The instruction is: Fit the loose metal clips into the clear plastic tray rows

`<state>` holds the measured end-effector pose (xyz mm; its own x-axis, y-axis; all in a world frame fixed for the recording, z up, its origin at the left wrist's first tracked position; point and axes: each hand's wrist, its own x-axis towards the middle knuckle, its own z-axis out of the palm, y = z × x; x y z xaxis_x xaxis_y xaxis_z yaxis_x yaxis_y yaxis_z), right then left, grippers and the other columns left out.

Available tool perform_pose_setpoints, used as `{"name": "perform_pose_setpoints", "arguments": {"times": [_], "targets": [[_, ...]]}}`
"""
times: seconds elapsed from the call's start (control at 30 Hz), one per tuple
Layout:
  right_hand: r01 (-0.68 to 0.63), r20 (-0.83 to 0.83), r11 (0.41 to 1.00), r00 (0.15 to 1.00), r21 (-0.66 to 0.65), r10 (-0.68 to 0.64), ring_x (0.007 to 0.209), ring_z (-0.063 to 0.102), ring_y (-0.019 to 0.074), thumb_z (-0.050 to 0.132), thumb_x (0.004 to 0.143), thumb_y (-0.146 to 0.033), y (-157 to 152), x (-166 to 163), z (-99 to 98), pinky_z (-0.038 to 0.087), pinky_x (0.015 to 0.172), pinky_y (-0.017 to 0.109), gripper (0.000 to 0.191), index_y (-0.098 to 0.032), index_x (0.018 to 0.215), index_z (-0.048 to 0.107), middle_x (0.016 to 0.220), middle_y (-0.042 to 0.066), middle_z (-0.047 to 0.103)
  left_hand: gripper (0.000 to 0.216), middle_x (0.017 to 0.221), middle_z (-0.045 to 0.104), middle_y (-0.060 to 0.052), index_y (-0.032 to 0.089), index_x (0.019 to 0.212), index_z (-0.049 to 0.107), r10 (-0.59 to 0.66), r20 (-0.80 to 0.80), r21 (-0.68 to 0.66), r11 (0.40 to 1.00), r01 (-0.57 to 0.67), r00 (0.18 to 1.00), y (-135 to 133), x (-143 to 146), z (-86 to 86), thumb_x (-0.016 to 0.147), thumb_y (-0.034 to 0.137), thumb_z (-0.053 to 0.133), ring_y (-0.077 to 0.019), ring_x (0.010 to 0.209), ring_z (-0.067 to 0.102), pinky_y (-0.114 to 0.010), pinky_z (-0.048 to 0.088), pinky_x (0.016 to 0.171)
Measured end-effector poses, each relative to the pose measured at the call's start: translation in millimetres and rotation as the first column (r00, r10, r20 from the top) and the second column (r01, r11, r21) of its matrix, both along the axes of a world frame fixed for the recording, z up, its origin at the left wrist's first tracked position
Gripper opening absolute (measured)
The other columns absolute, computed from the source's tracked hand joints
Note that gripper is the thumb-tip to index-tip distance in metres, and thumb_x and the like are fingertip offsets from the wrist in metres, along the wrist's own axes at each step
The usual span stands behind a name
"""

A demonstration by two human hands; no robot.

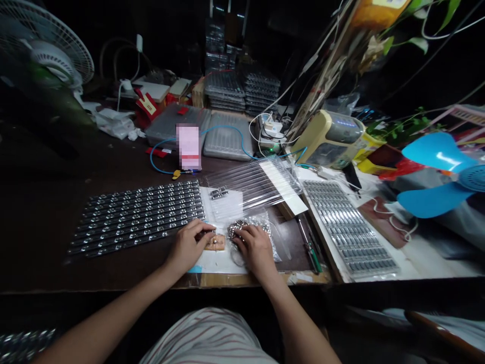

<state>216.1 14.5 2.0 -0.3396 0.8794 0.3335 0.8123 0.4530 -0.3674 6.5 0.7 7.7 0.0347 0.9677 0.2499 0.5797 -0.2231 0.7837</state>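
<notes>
A small wooden block (215,242) with a little metal piece on top lies on a white sheet (222,264) before me. At its left edge is my left hand (190,245), thumb and fingers brought together in a pinch; what they hold is too small to make out. My right hand (258,248) reaches over a pile of small shiny metal parts (238,226) in a clear plastic bag (279,242). Its fingers are bent and slightly apart, with the fingertips among the parts. Beyond the block, a few small metal pieces (219,192) lie near a clear ribbed tray (250,184).
Rows of dark strips with shiny metal parts (140,217) lie on the left. A green-handled screwdriver (312,257) and a filled clear tray (350,227) are on the right, near a blue-bladed fan (439,177). A phone-like pink panel (188,146) stands behind, beside a blue cable (152,156).
</notes>
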Motion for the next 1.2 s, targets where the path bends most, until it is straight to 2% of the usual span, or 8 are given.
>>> {"name": "perform_pose_setpoints", "arguments": {"times": [0.13, 0.27, 0.5, 0.73, 0.87, 1.0, 1.2], "targets": [[0.044, -0.092, 0.999, 0.995, 0.013, -0.043, 0.082, 0.056, 0.0178, 0.057, 0.090, -0.025, -0.8, 1.9, -10.1, 0.040, 0.074, 0.030, 0.011, -0.022, 0.088, 0.067, 0.085, 0.004, 0.064, 0.012, 0.086, 0.065, -0.003, 0.021, 0.090, 0.069, -0.085, -0.036, 0.036, 0.996, 0.087, 0.996, 0.2, 13.2, -0.7, 0.086, 0.021, 0.058, -0.0163, 0.082, 0.061, -0.028, 0.048, 0.073], [0.067, -0.167, 0.996, 0.984, 0.057, -0.057, 0.085, 0.057, 0.0175, 0.054, 0.089, -0.021, -2.6, 1.7, -13.0, 0.042, 0.078, 0.030, 0.013, -0.022, 0.092, 0.066, 0.091, 0.004, 0.064, 0.013, 0.085, 0.064, -0.003, 0.022, 0.093, 0.069, -0.139, -0.128, 0.086, 0.985, 0.151, 0.982, -4.7, 20.8, -5.5, 0.087, 0.020, 0.058, -0.0162, 0.084, 0.059, -0.029, 0.046, 0.077], [0.044, -0.255, 0.999, 0.966, 0.016, -0.038, 0.086, 0.059, 0.0184, 0.051, 0.083, -0.010, -3.0, 2.6, -13.7, 0.044, 0.079, 0.030, 0.018, -0.021, 0.090, 0.064, 0.088, 0.003, 0.066, 0.011, 0.084, 0.064, -0.003, 0.021, 0.092, 0.068, -0.151, -0.192, 0.112, 0.978, 0.175, 0.970, -5.6, 21.0, -9.1, 0.087, 0.020, 0.059, -0.0165, 0.082, 0.058, -0.029, 0.046, 0.074], [0.016, -0.280, 1.000, 0.960, 0.017, -0.011, 0.087, 0.060, 0.0186, 0.049, 0.088, -0.013, -3.2, 3.8, -14.8, 0.045, 0.080, 0.031, 0.017, -0.021, 0.092, 0.064, 0.089, 0.004, 0.068, 0.011, 0.082, 0.064, -0.003, 0.020, 0.089, 0.069, -0.169, -0.197, 0.084, 0.979, 0.188, 0.966, -4.8, 21.4, -10.2, 0.085, 0.016, 0.060, -0.0171, 0.081, 0.058, -0.030, 0.046, 0.075], [0.020, -0.273, 1.000, 0.962, 0.019, -0.014, 0.086, 0.061, 0.0187, 0.047, 0.092, -0.018, -3.0, 3.4, -13.5, 0.046, 0.078, 0.031, 0.019, -0.021, 0.101, 0.063, 0.090, 0.005, 0.068, 0.011, 0.083, 0.065, -0.003, 0.020, 0.089, 0.069, -0.176, -0.168, 0.083, 0.978, 0.192, 0.970, -5.0, 21.1, -9.5, 0.086, 0.017, 0.059, -0.0169, 0.081, 0.058, -0.030, 0.046, 0.075], [0.025, -0.264, 1.000, 0.964, 0.019, -0.019, 0.085, 0.061, 0.0190, 0.046, 0.093, -0.019, -2.6, 2.7, -12.4, 0.047, 0.077, 0.032, 0.021, -0.021, 0.104, 0.064, 0.090, 0.006, 0.068, 0.013, 0.084, 0.065, -0.004, 0.020, 0.092, 0.069, -0.146, -0.082, 0.109, 0.982, 0.155, 0.986, -4.4, 19.2, -7.5, 0.087, 0.018, 0.057, -0.0166, 0.084, 0.059, -0.029, 0.047, 0.076], [0.009, -0.287, 1.000, 0.958, 0.014, -0.005, 0.088, 0.061, 0.0191, 0.046, 0.092, -0.016, -2.1, 3.2, -13.9, 0.048, 0.079, 0.032, 0.022, -0.022, 0.102, 0.065, 0.092, 0.005, 0.068, 0.013, 0.088, 0.066, -0.004, 0.019, 0.088, 0.069, 0.033, 0.054, 0.100, 0.994, -0.038, 0.998, 0.4, 12.3, -6.6, 0.087, 0.021, 0.056, -0.0169, 0.086, 0.061, -0.029, 0.048, 0.076]]}}
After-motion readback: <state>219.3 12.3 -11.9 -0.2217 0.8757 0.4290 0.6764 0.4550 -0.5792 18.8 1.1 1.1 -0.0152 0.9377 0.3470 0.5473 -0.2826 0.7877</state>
